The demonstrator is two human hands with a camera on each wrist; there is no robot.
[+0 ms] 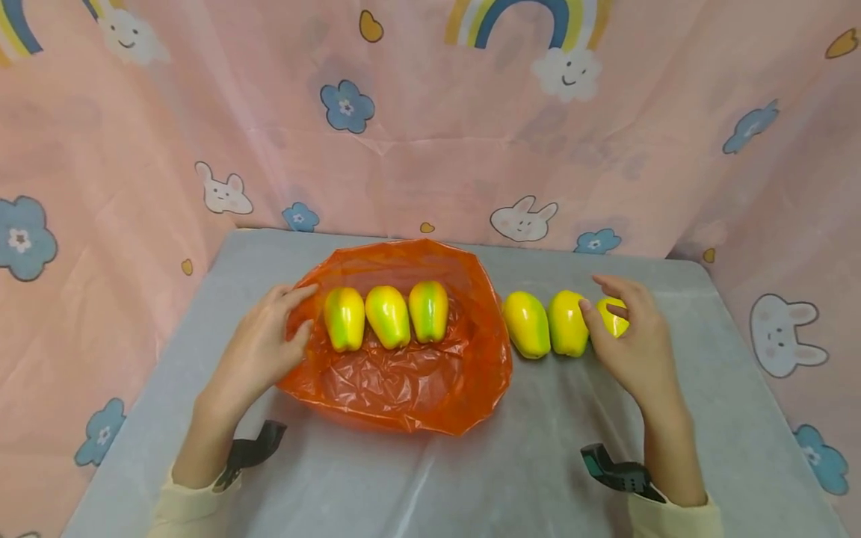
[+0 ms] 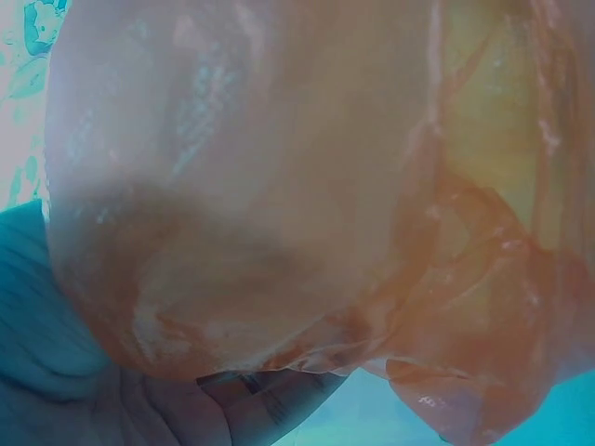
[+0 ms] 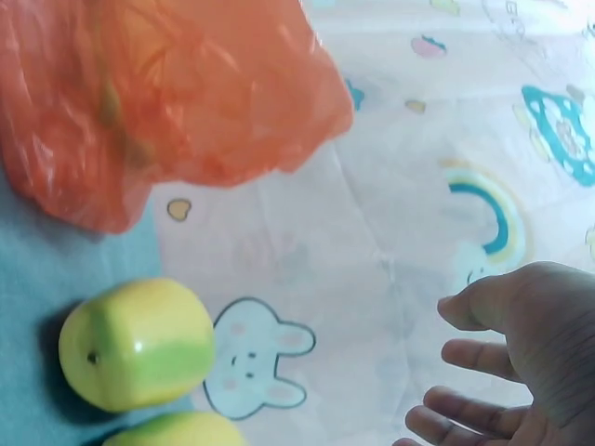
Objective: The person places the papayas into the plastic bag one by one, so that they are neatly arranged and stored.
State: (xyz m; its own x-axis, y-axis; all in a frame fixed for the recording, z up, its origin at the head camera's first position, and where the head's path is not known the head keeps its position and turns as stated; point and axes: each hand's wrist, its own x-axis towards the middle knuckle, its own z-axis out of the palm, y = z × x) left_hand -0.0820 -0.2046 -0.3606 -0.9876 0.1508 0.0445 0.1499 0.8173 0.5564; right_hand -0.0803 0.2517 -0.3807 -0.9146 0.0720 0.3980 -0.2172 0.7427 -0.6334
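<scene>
At far left, a pink backdrop (image 1: 101,299) printed with flowers and rabbits is seen beside the grey desk (image 1: 403,478). Next, a cream left sleeve (image 1: 195,508) is seen, and a black left wrist device (image 1: 255,448) is worn just beyond its cuff. The left hand (image 1: 265,340) is set against the left side of the orange bag (image 1: 484,373), with thumb and forefinger spread apart; its other fingers are partly hidden behind the film in the left wrist view.

The bag is laid wide-mouthed on the desk, its rim spread into a rough oval. Within it, three yellow-green fruits are lined up side by side toward the far wall: the left bagged fruit (image 1: 345,320), the middle bagged fruit (image 1: 388,317) and the right bagged fruit (image 1: 429,312).

Just right of the rim, a second row of three is placed on the desk: the nearest loose fruit (image 1: 527,325), the middle loose fruit (image 1: 568,323) and the end loose fruit (image 1: 613,321), the last partly covered in the head view by the right hand (image 1: 632,329). That hand is held above the desk with fingers parted and empty. Below it, a black right wrist device (image 1: 622,474) and a cream right sleeve (image 1: 676,515) are seen.
</scene>
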